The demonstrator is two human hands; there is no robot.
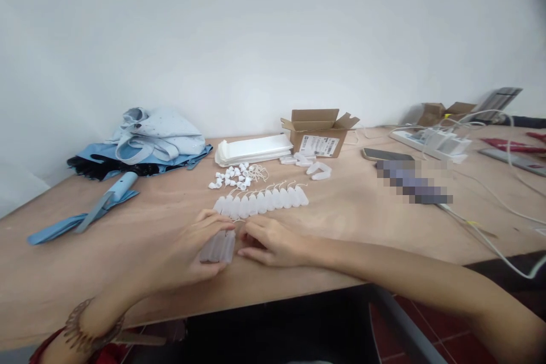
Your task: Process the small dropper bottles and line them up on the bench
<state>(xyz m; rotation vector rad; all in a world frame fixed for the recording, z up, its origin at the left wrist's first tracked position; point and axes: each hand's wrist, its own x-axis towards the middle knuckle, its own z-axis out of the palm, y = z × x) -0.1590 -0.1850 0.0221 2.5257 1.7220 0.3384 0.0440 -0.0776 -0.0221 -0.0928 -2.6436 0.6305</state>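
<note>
My left hand (191,250) is closed around a small row of translucent plastic tubes (217,248) on the table, fingers at their far ends and thumb at their near ends. Just to the right, my right hand (273,240) rests with curled fingers; what they hold, if anything, is hidden. A pale cord (239,220) shows by its fingertips. Beyond both hands lies a row of several whitish tubes (262,201) with cords sticking out of their far ends. Behind that row are a pile of small white caps (232,176) and some loose cords (259,172).
An open cardboard box (319,139) stands at the back beside a white flat pack (253,149) and loose translucent pieces (319,170). On the left lie a folded blue umbrella (111,193) and a pale cloth bag (160,133). Right: a phone (388,154), power strip (430,145) and cables (490,244).
</note>
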